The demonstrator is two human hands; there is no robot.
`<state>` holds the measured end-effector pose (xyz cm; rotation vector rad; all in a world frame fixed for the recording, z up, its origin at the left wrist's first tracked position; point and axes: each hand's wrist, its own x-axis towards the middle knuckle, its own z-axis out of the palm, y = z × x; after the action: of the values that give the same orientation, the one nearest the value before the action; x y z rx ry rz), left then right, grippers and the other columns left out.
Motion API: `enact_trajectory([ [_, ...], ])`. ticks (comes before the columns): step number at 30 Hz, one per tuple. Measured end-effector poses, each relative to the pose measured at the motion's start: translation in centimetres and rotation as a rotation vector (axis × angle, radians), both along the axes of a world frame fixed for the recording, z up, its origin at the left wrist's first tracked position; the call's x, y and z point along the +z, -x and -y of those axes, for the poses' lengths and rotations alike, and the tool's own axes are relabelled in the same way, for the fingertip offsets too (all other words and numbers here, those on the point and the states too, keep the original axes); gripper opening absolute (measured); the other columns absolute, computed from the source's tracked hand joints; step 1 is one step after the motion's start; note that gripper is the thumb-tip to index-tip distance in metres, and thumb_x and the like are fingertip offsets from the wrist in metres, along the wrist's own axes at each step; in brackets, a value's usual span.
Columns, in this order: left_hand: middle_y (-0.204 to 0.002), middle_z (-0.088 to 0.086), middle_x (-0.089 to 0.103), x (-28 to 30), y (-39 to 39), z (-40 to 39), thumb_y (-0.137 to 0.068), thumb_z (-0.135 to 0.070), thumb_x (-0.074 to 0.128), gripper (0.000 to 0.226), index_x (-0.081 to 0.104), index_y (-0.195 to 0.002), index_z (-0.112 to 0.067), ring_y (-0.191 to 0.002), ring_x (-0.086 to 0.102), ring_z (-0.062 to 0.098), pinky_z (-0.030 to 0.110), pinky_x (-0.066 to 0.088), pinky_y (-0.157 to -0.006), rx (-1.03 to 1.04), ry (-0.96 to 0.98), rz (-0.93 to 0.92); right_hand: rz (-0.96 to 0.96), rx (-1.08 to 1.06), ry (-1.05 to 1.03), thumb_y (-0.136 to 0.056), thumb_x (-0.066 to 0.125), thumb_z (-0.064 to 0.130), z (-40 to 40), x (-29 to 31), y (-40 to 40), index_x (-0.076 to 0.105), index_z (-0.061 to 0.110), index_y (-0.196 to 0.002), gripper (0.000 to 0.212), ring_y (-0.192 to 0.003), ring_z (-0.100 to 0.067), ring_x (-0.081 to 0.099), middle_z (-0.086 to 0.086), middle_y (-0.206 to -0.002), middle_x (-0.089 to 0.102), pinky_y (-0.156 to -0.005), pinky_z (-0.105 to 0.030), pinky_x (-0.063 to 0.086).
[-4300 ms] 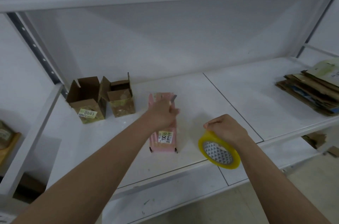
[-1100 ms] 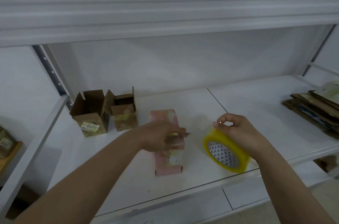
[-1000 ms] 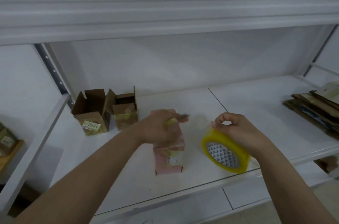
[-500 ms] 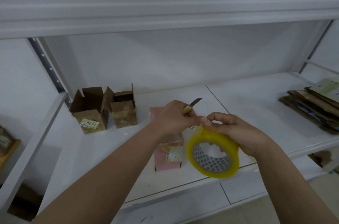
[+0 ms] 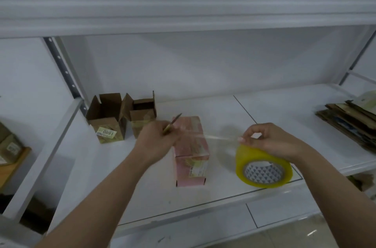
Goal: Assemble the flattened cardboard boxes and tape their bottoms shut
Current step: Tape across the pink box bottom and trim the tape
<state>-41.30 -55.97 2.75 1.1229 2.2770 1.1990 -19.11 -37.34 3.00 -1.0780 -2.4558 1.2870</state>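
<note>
Head view shows us a white shelf (image 5: 274, 109) with a pink box (image 5: 190, 146) lying near its front edge. We think its bottom faces up, so tape can go across it.

Our right hand (image 5: 270, 142) grips the yellow tape roll (image 5: 262, 166) and holds it just right of the box, resting on the shelf. A clear strip (image 5: 215, 137) runs from the roll over to the box top. We keep the roll off to the side so the strip stays tight.

Our left hand (image 5: 156, 140) is curled around a thin cutter (image 5: 172, 122), with its blade pointing up and away. The hand sits at the left side of the box, right where the strip lands. It is blurry there, so we cannot tell if it also presses the strip down. We guess the cutter is there to slice the strip free.

Two brown boxes (image 5: 122, 117) stand open at the back left, so they look made up already. A pile of flat boxes (image 5: 350, 119) waits far right, well apart, still to be built.
</note>
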Motion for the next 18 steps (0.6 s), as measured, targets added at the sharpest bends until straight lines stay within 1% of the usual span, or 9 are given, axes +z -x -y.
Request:
enact_trajectory([
  [2,-0.073,0.002,0.070,-1.8,-0.1,1.0,-0.093,-0.028,0.060,0.025,0.066,-0.075,-0.013,-0.072,0.066,0.022,0.046,0.055,-0.080,0.019,0.013,0.040,0.038,0.015,-0.030,-0.057,0.068,0.069,0.3,-0.8,0.5,0.072,0.024,-0.076,0.049,-0.076,-0.016,0.070,-0.002,-0.081,0.073,-0.077,-0.033,0.055],
  [4,-0.070,0.000,0.069,-2.7,-0.2,1.7,-0.094,-0.031,0.059,0.026,0.066,-0.074,-0.016,-0.069,0.065,0.018,0.040,0.055,-0.076,0.041,-0.001,0.056,0.032,0.039,-0.055,-0.059,0.065,0.070,0.5,-1.4,1.0,0.072,0.024,-0.077,0.050,-0.079,-0.014,0.069,0.001,-0.083,0.073,-0.078,-0.033,0.055],
  [6,-0.070,0.000,0.069,-3.1,0.0,2.1,-0.094,-0.034,0.058,0.031,0.067,-0.072,-0.015,-0.067,0.064,0.015,0.033,0.051,-0.071,0.073,-0.009,0.056,0.020,0.061,-0.033,-0.060,0.063,0.069,0.6,-1.7,1.5,0.074,0.021,-0.081,0.054,-0.082,-0.016,0.069,-0.001,-0.087,0.073,-0.078,-0.032,0.054],
  [8,-0.069,0.000,0.068,-3.3,0.1,2.3,-0.095,-0.035,0.057,0.033,0.066,-0.071,-0.014,-0.067,0.063,0.014,0.029,0.046,-0.067,0.094,-0.019,0.054,-0.001,0.061,-0.012,-0.060,0.063,0.069,0.5,-1.9,1.8,0.074,0.019,-0.083,0.056,-0.082,-0.019,0.069,-0.004,-0.087,0.073,-0.076,-0.031,0.053],
  [10,-0.067,-0.001,0.066,-3.7,0.0,2.4,-0.095,-0.035,0.056,0.034,0.066,-0.071,-0.014,-0.067,0.062,0.014,0.029,0.045,-0.067,0.111,-0.020,0.053,0.014,0.051,-0.049,-0.056,0.062,0.076,0.1,-2.2,2.2,0.074,0.025,-0.080,0.057,-0.082,-0.018,0.070,0.000,-0.085,0.073,-0.079,-0.034,0.055],
  [12,-0.065,-0.002,0.065,-4.0,0.0,2.2,-0.096,-0.036,0.055,0.035,0.066,-0.071,-0.015,-0.068,0.062,0.015,0.030,0.046,-0.067,0.125,-0.005,0.042,0.070,0.064,-0.105,-0.052,0.060,0.085,-0.5,-2.5,2.7,0.073,0.032,-0.077,0.059,-0.083,-0.014,0.069,0.006,-0.085,0.073,-0.082,-0.037,0.055],
  [13,-0.066,-0.002,0.064,-4.2,-0.1,2.2,-0.096,-0.037,0.055,0.035,0.066,-0.071,-0.015,-0.068,0.061,0.015,0.030,0.046,-0.067,0.130,0.008,0.033,0.101,0.065,-0.131,-0.053,0.060,0.086,-0.7,-2.7,2.9,0.072,0.033,-0.076,0.059,-0.083,-0.012,0.068,0.008,-0.085,0.072,-0.083,-0.037,0.055],
  [16,-0.065,-0.003,0.064,-4.7,0.0,2.1,-0.096,-0.038,0.053,0.036,0.065,-0.070,-0.016,-0.067,0.061,0.015,0.029,0.045,-0.064,0.138,0.032,0.005,0.184,0.047,-0.225,-0.067,0.065,0.075,-0.9,-3.0,3.5,0.071,0.033,-0.076,0.044,-0.085,-0.007,0.065,0.014,-0.083,0.069,-0.080,-0.031,0.050],
  [18,-0.064,-0.004,0.064,-5.2,0.1,2.1,-0.096,-0.039,0.054,0.037,0.065,-0.069,-0.017,-0.066,0.061,0.015,0.030,0.046,-0.064,0.139,0.030,-0.006,0.224,0.040,-0.278,-0.070,0.065,0.073,-0.9,-3.3,3.9,0.070,0.034,-0.075,0.040,-0.086,-0.006,0.063,0.016,-0.083,0.067,-0.076,-0.029,0.046],
])
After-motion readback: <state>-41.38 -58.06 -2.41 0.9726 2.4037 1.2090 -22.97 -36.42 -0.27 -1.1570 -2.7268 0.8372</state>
